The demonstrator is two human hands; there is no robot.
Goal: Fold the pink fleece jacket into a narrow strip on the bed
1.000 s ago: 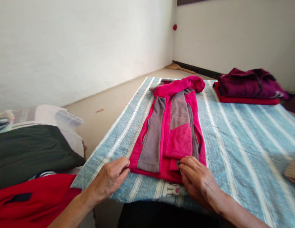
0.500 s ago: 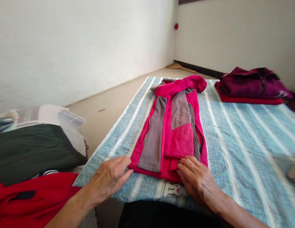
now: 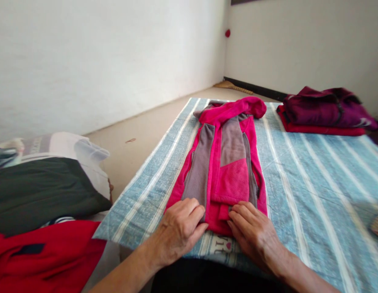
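Observation:
A pink and grey fleece jacket (image 3: 233, 175) lies lengthwise on the blue striped cloth (image 3: 286, 195), its sides tucked in and its collar end away from me. At its near hem, my left hand (image 3: 181, 228) pinches the fabric around the grey panel, fingers on top and thumb beneath. Beside it to the right, my right hand (image 3: 253, 226) grips the same hem below the pink panel, fingers curled over the edge. A short stretch of pink hem shows between the two hands. The fingertips partly hide the edge they hold.
At the back right, a folded purple garment (image 3: 317, 108) rests on a folded red one (image 3: 323, 129). On the left lie a dark green garment (image 3: 48, 191), a red garment (image 3: 45, 260) and a white bag (image 3: 67, 146). A wall (image 3: 109, 61) rises beyond the floor.
My left hand has moved right along the hem, from the jacket's left corner to the grey panel, nearer my right hand. My right hand stays in place on the hem.

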